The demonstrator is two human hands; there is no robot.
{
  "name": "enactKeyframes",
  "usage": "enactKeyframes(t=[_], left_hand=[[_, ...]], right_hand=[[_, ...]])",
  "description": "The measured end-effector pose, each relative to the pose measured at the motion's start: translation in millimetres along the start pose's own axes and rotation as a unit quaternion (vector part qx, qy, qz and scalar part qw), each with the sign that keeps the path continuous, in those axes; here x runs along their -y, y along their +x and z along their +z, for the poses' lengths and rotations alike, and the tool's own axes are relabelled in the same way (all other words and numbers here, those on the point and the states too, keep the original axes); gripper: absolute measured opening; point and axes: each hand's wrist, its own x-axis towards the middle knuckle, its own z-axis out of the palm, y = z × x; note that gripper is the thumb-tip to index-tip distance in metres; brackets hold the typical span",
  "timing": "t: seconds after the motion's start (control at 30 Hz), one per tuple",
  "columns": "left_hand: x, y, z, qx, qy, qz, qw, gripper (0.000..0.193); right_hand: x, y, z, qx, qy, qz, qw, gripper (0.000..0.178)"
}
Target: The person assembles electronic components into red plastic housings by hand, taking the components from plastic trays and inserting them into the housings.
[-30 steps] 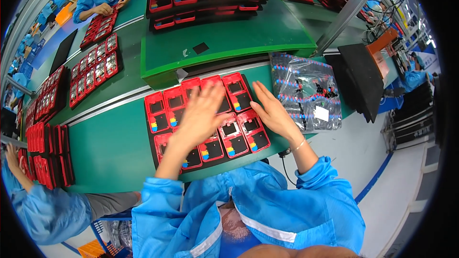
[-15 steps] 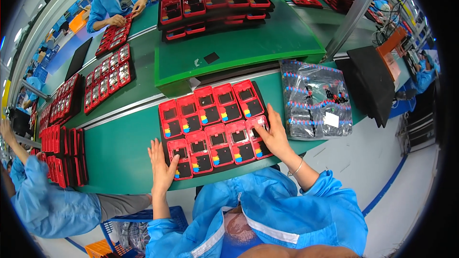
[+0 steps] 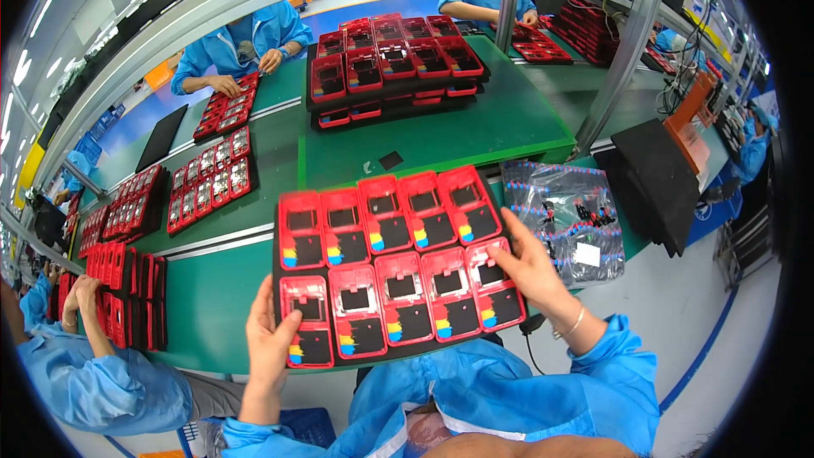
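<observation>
A black tray [image 3: 346, 361] bears two rows of red plastic housings [image 3: 403, 264], each with a window and a yellow-and-blue patch on black. Both my hands hold it by its short ends, lifted off the green bench and tilted toward me. My left hand [image 3: 270, 335] grips the left end, thumb over the lower left housing and fingers behind. At the other end, my right hand [image 3: 536, 270] has its thumb on a lower right housing, its fingers partly hidden at the edge.
Behind the tray, a stack of similar trays [image 3: 394, 59] rests on a raised green platform [image 3: 458, 131]. To the right lie a clear-wrapped package [image 3: 555, 203] and black sheets [image 3: 649, 178]. At left, a co-worker's hands [image 3: 83, 298] touch stacked red trays [image 3: 127, 293]. A metal post [image 3: 626, 51] rises at right.
The tray has come up off the bench toward me, with both hands now gripping its ends. The co-worker's hands at left have moved onto the stacked trays. My view has tipped upward.
</observation>
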Motion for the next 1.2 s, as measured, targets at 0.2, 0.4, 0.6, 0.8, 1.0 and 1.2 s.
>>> enactKeyframes(t=[0.2, 0.4, 0.6, 0.8, 1.0, 1.2], left_hand=[[-78.8, 85.5, 25.2, 0.052, -0.004, 0.014, 0.999, 0.073], [-95.3, 225.8, 42.9, 0.097, 0.040, 0.060, 0.993, 0.066], [-87.0, 371.8, 67.4, 0.094, 0.052, 0.129, 0.986, 0.034], [-67.9, 454.9, 96.9, 0.127, 0.041, 0.119, 0.984, 0.027], [-4.3, 496.5, 1.1, -0.004, 0.072, 0.192, 0.979, 0.041], [6.0, 341.9, 38.6, -0.059, -0.203, 0.126, 0.969, 0.048]], right_hand=[[108.6, 54.4, -0.3, 0.002, -0.018, -0.112, 0.994, 0.079], [155.9, 173.4, -9.9, -0.013, -0.068, -0.134, 0.989, 0.083], [150.2, 324.5, -32.2, -0.046, -0.059, -0.126, 0.989, 0.039], [119.4, 446.7, -87.4, -0.091, -0.265, -0.214, 0.936, 0.037], [105.2, 423.3, -63.6, -0.121, -0.112, -0.182, 0.969, 0.041], [91.4, 229.6, -188.4, -0.070, -0.169, -0.109, 0.977, 0.035]])
